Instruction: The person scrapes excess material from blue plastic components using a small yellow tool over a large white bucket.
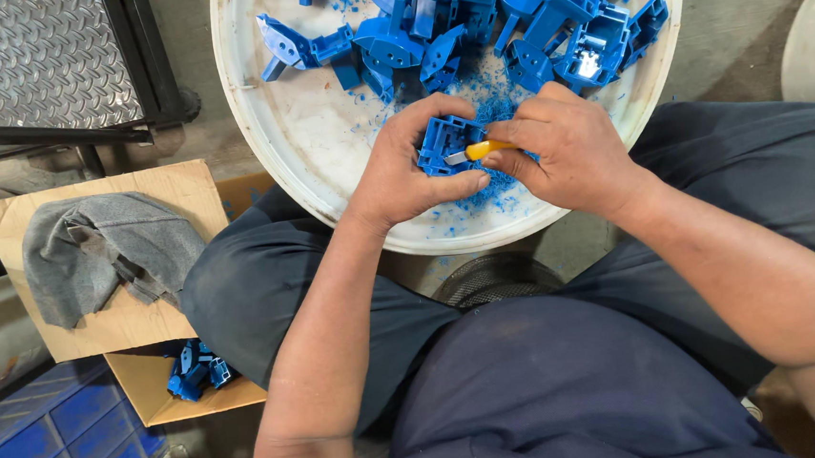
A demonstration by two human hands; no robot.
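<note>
Blue plastic part (440, 143) sits centre frame over the white round tray (305, 131), left hand (401, 167) fingers clamped around it. Right hand (564, 146) grips a yellow utility knife (480, 150), blade on the part's edge. Risk: a blade slip toward the left thumb; loose blue shavings (482, 195) could make the grip slick.

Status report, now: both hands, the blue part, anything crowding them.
Left hand grips blue part. Right hand holds yellow knife, blade at the part. Blue shavings under the hands, parts pile behind in the white tray.
</note>
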